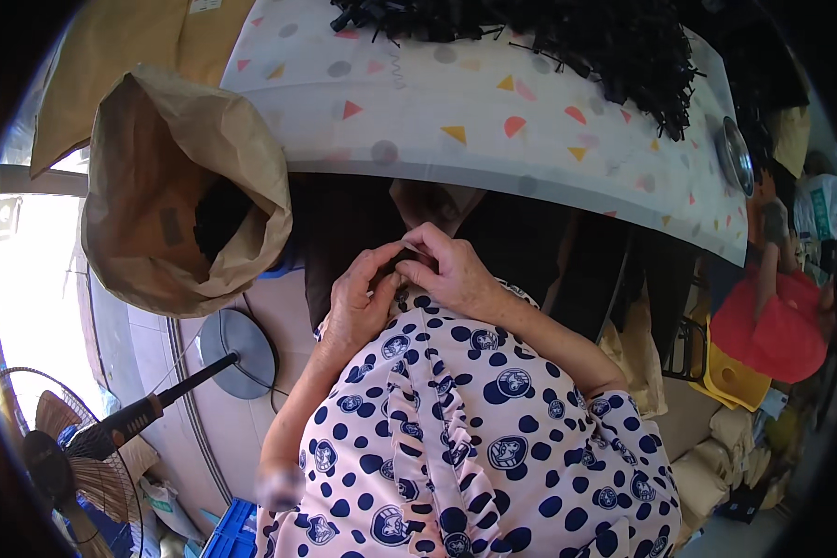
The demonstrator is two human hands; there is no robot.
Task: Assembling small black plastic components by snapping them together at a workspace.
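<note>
Left hand (355, 296) and right hand (458, 276) held together | small dark piece (401, 260) pinched between them, mostly hidden, form unclear | near edge of worktop (493, 156) beyond, uncovered up to black pile (614, 56); paper bag (237, 126) at left

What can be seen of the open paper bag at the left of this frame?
The paper bag is brown and creased, its crumpled mouth gaping toward the camera. A black mass lies inside, and a darker patch shows on the inner paper. It is beside the patterned table cover; neither the left hand nor the right hand touches it. Its base is hidden.
</note>
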